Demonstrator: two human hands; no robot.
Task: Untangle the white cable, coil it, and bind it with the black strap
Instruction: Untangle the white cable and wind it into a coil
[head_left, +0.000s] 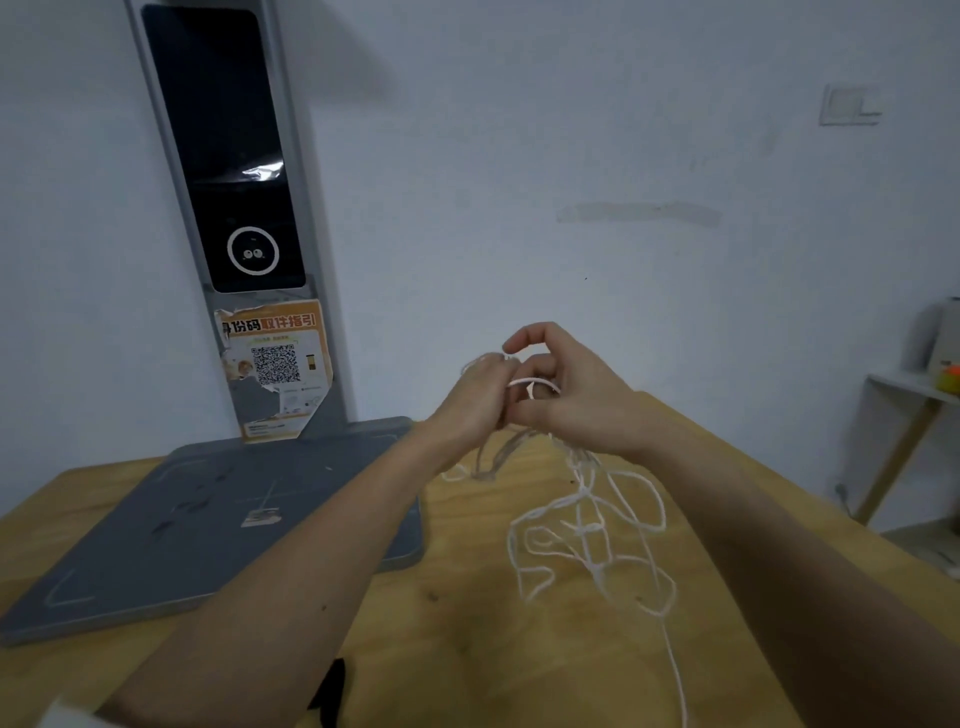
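Both hands raised over desk. Left hand and right hand: fingers curled, apparently pinching cable; tangle trails below. Strap near edge.

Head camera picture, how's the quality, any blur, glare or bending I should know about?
Head view: dim, flat, bluish light; the wide lens bows the grey kiosk post and the wooden table edge; a small glare patch sits on the kiosk's black screen; the left hand and right hand are softly blurred round the white cable, whose lifted loops smear; the black strap is dark and indistinct.
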